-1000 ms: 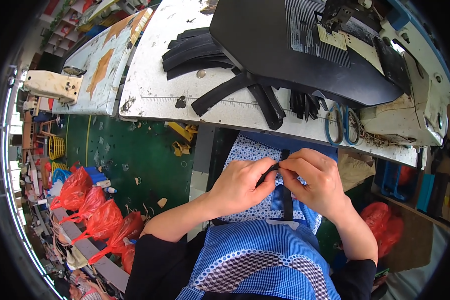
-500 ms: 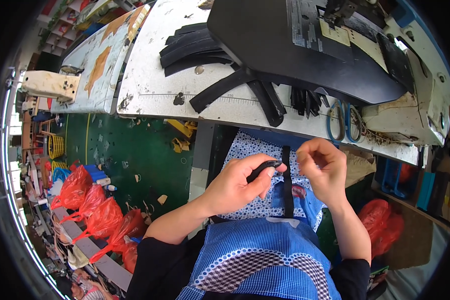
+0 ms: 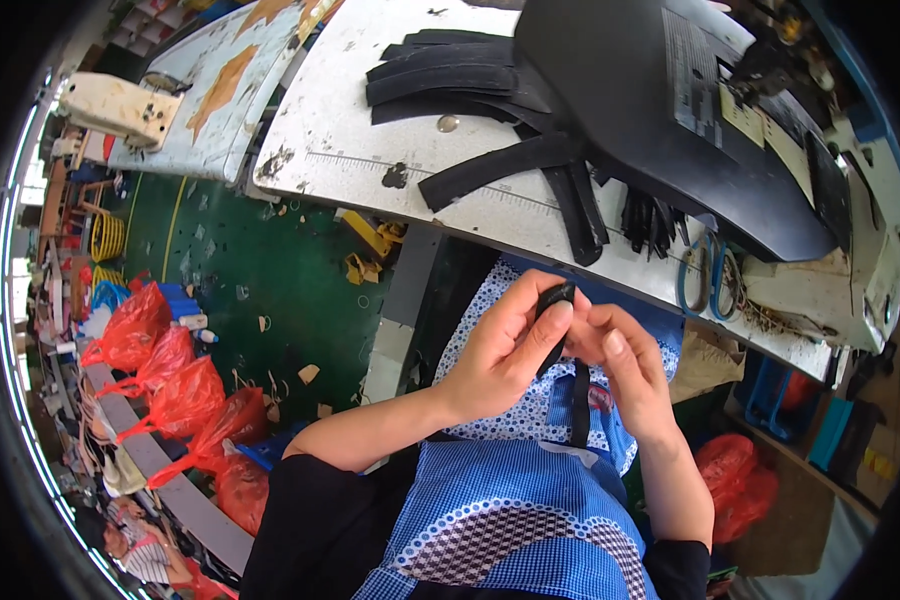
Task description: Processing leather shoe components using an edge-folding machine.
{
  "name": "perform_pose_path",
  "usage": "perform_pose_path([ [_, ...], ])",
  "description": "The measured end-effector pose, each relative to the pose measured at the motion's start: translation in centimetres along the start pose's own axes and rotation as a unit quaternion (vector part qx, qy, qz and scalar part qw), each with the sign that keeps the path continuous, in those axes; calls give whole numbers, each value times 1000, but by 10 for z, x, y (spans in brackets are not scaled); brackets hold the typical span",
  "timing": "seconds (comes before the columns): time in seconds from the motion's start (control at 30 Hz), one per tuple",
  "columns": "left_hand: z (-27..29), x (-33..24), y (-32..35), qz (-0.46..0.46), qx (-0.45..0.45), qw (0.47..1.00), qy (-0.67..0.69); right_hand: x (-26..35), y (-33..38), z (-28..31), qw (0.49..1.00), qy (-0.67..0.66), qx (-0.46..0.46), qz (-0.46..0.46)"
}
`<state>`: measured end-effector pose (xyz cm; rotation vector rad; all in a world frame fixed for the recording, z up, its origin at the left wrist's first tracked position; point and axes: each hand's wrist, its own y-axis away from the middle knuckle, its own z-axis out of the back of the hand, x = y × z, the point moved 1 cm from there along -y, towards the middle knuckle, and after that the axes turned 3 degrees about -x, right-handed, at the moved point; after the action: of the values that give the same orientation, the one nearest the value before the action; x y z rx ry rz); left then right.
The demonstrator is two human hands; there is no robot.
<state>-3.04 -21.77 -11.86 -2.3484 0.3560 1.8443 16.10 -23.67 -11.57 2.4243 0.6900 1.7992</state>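
My left hand (image 3: 505,350) is closed on a black strip (image 3: 567,292), pinched under the thumb. The strip's folded upper end shows above the thumb, and a short length emerges below it. Beside it, my right hand (image 3: 630,375) meets the left fingertips with its fingers curled in and its thumb raised. Whatever lies between the right fingers is hidden. Below both hands, a narrow black band (image 3: 580,405) runs down over my blue patterned apron (image 3: 510,485). Whether it joins the held strip, I cannot tell.
Ahead, the white worktable (image 3: 340,185) carries a pile of black strips (image 3: 445,85), a bundle of thin black pieces (image 3: 652,222) and a black machine (image 3: 610,100). Blue-handled scissors (image 3: 708,280) sit by the table's near edge. Red plastic bags (image 3: 185,395) stand left, another bag (image 3: 735,485) right.
The right hand has come left and down, from apart to against the left hand. My left hand has moved slightly up, tilting the strip more upright. The view has shifted.
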Motion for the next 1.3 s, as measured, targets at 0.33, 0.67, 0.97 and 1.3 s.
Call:
perform_pose_path([
  [0.33, 34, 4, -69, -217, -154, 960, -87, 39, -61, -1, 920, 275, -187, 206],
  [0.67, 102, 5, -129, -162, -54, 827, -536, 38, -98, 46, 666, 611, -274, 330],
  [0.97, 145, -46, -177, -66, -93, 859, -500, 47, -189, 53, 769, 570, -206, 205],
  [1.3, 82, -5, -130, -173, -79, 956, -225, 68, -176, 21, 889, 358, -240, 158],
])
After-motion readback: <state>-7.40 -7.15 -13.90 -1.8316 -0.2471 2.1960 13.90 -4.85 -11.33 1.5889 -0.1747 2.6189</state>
